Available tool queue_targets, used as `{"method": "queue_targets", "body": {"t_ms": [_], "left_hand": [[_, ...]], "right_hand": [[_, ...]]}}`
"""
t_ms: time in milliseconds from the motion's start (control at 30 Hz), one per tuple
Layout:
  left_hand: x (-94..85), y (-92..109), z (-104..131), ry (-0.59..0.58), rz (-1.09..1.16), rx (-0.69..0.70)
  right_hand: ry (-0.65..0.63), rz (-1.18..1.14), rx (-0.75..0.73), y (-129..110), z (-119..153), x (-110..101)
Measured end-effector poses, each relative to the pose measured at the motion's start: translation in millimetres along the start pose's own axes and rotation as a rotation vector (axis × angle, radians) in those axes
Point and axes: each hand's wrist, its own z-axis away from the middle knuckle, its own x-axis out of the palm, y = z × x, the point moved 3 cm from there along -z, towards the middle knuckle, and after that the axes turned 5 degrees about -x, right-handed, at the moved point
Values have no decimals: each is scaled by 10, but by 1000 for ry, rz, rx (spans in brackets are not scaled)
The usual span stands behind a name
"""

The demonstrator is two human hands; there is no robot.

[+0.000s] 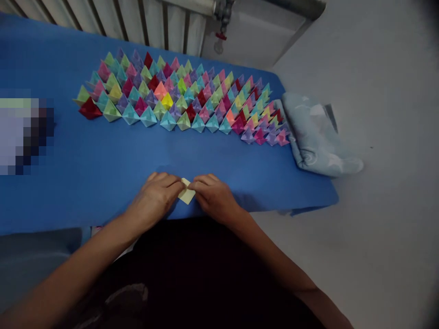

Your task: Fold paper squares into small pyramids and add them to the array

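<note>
A small pale yellow piece of folded paper [187, 196] lies near the front edge of the blue-covered table, one corner pointing toward me. My left hand [156, 194] pinches its left side with thumb and fingertips. From the other side my right hand [214, 194] has its fingers closed on the right part of the same paper. The fingertips nearly meet over its upper half and cover part of it. Beyond both hands stand several rows of folded paper boats [147, 96] in many colours.
A folded grey-blue cloth with white patterns [308, 132] sits at the table's right end. Behind the blue table cover [103, 183] are a white radiator [154, 23] and a valve with a red handle [221, 35]. A pixelated patch hides something at the left. A wall closes off the right.
</note>
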Motion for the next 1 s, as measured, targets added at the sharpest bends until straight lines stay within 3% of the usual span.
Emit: {"method": "queue_targets", "body": {"t_ms": [133,400,667,1000], "left_hand": [[-68,-4,95,46,-27,117],[-99,-19,170,58,6,99],[-89,-17,173,122,4,110],[-55,14,183,117,-24,88]], "right_hand": [[22,-71,-119,19,86,-54],[27,-47,-115,91,134,-36],[107,-1,-233,134,135,-11],[52,7,-147,122,121,-3]]}}
